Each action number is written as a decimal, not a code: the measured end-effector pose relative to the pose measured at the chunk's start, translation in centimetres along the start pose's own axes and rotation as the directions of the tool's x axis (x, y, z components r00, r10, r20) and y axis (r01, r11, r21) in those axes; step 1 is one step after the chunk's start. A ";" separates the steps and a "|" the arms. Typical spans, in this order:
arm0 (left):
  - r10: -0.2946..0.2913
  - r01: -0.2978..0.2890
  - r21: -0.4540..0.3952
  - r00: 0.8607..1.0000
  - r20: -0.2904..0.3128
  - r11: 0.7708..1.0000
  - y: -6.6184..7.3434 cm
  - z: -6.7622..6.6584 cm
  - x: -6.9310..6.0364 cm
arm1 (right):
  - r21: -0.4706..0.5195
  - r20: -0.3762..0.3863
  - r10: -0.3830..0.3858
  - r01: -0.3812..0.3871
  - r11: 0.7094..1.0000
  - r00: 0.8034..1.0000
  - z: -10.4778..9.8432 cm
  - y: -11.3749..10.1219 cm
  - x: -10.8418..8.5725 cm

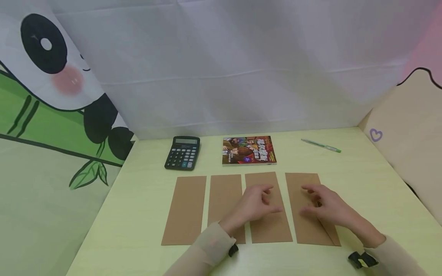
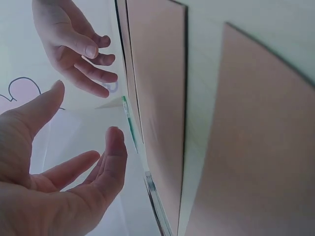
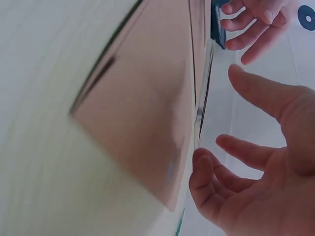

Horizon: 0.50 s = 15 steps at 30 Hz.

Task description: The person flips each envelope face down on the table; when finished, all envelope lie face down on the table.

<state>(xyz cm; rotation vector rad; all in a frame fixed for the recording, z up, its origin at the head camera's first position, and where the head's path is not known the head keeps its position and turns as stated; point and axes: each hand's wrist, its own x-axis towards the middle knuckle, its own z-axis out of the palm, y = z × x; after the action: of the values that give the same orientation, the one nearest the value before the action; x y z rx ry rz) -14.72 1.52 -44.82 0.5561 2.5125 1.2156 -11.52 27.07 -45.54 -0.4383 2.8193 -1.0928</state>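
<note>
Several brown paper rectangles lie in a row on the table, apart from each other. The rightmost one (image 1: 305, 235) has a slanting edge like an envelope's flap, and a small dark mark shows near my right hand (image 1: 328, 205). That hand hovers over it, fingers loosely bent and thumb apart, holding nothing. My left hand (image 1: 257, 201) is over the third brown rectangle (image 1: 272, 230), its fingers and thumb also spread around bare air. It partly hides the second rectangle (image 1: 224, 195). In the left wrist view both the left hand (image 2: 74, 187) and right hand (image 2: 74, 49) show no object between their fingers.
Behind the row stand a black calculator (image 1: 183, 153) at left, a colourful book (image 1: 248, 151) in the middle and a green pen (image 1: 321, 145) at right. The leftmost brown rectangle (image 1: 184, 211) lies beside my left sleeve. A white cloth wall (image 1: 235, 96) closes off the table's far edge.
</note>
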 end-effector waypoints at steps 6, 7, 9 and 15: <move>0.034 -0.036 0.037 0.999 0.036 0.999 0.3 1.0 0.9 | -0.114 -0.038 0.066 -0.070 0.991 0.997 -0.9 0.9 -0.4; 0.041 -0.043 0.062 0.998 0.041 0.997 0.5 1.2 1.1 | -0.129 -0.032 0.085 -0.088 0.988 0.996 -1.0 1.1 -0.4; 0.060 -0.066 0.131 0.997 0.045 0.989 0.8 1.6 1.4 | -0.150 -0.023 0.124 -0.126 0.981 0.992 -1.2 1.4 -0.5; 0.075 -0.097 0.301 0.994 0.084 0.949 1.7 3.1 2.4 | -0.192 -0.010 0.231 -0.228 0.955 0.973 -1.7 2.1 -0.7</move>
<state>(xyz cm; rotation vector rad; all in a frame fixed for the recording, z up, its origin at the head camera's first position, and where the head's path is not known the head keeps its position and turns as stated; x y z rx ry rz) -15.13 5.71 -45.54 0.7752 2.6541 0.8195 -11.63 29.83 -45.73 -0.1232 2.8838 -0.7754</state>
